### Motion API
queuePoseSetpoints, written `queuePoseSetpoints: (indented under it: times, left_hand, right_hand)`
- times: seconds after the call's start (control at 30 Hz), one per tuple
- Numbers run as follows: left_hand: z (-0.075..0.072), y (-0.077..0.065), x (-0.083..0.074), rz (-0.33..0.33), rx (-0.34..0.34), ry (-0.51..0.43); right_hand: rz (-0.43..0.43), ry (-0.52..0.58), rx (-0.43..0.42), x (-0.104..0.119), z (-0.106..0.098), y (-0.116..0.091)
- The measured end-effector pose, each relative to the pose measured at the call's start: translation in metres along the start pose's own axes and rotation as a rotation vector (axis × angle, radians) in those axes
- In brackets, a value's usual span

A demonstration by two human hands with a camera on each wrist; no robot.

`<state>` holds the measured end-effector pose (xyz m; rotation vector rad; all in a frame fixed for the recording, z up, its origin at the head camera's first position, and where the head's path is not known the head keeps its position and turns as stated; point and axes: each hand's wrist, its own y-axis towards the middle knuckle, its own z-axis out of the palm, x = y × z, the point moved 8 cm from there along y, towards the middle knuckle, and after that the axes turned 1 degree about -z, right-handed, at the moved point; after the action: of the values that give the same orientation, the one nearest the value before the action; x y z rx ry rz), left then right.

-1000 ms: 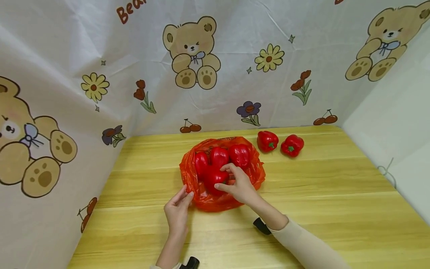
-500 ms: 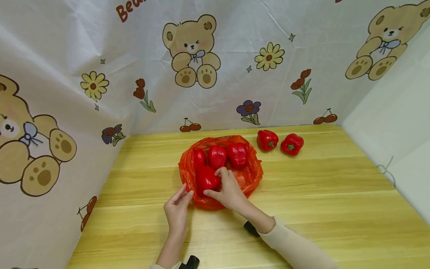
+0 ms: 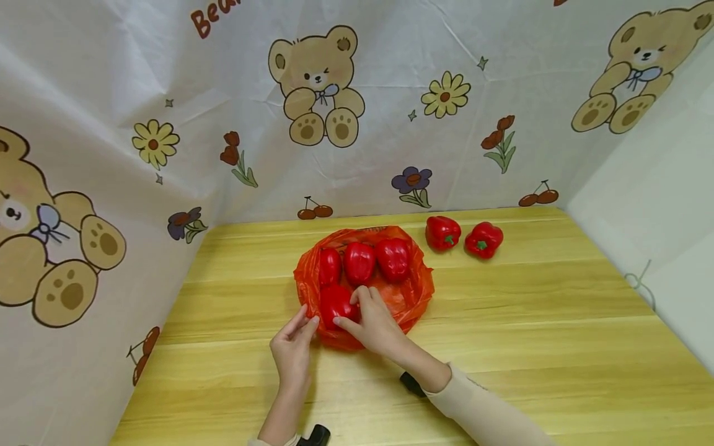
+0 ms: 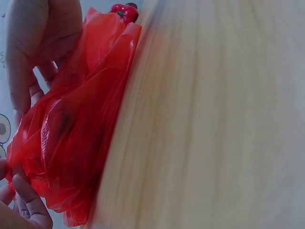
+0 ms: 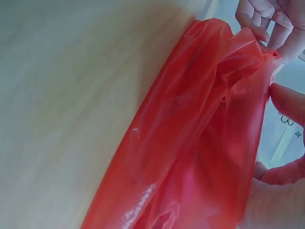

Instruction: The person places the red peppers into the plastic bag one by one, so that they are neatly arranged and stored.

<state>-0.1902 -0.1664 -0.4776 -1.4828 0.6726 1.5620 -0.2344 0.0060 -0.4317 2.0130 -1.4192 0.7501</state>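
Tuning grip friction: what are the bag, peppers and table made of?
Bag: thin plastic film, semi-gloss; crinkled, light shows through. Peppers: glossy, bright highlights; real or plastic, can't tell. Table: wood or wood-look laminate, satin; streaky grain.

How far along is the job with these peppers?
Looks done: three red bell peppers sit in the plastic bag. In hand: the right hand holds a fourth pepper inside, while the left hand pinches the bag's edge. Probably left: two loose peppers on the table.

Bears [image 3: 316, 87] and flowers [image 3: 445, 95] are printed on the pale backdrop sheet [image 3: 379, 43]. A cord [image 3: 642, 282] is noted beside the right edge of the wood-grained counter [image 3: 530, 322].
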Motion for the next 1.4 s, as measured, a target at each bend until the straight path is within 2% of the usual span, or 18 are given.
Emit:
queuePoseSetpoints:
  times: [0.13,0.27,0.47,0.6,0.8,0.9,1.03,1.17,1.27,1.4]
  left_hand:
    - [-0.001,0.001,0.001,0.002,-0.002,0.0]
    - [-0.001,0.001,0.0,0.005,-0.007,-0.007]
    - [-0.003,0.0,-0.002,-0.001,-0.021,-0.011]
    - [-0.002,0.0,-0.002,-0.007,-0.015,-0.007]
    - [-0.002,0.0,-0.001,-0.009,-0.008,-0.009]
    - [-0.001,0.0,-0.001,-0.013,-0.007,-0.007]
    - [-0.002,0.001,-0.001,-0.013,-0.01,-0.009]
    - [-0.003,0.001,0.0,-0.014,-0.014,-0.004]
    - [-0.003,0.001,0.0,-0.015,-0.012,-0.005]
    - [-0.002,0.001,0.0,-0.011,-0.009,-0.008]
  right_hand:
    - [-0.007,-0.019,0.027,0.001,-0.003,-0.001]
    - [-0.026,0.007,0.007,0.003,-0.02,-0.002]
    - [-0.108,0.137,-0.178,-0.002,-0.076,0.001]
    - [-0.052,0.209,-0.297,-0.033,-0.12,0.007]
    - [0.148,0.16,-0.524,-0.1,-0.19,0.012]
    - [0.24,0.172,-0.584,-0.136,-0.216,0.014]
    - [0.329,0.156,-0.567,-0.177,-0.234,0.02]
    - [0.377,0.092,-0.498,-0.206,-0.236,0.028]
    - [0.419,0.094,-0.441,-0.222,-0.23,0.031]
    - [0.454,0.121,-0.396,-0.232,-0.224,0.035]
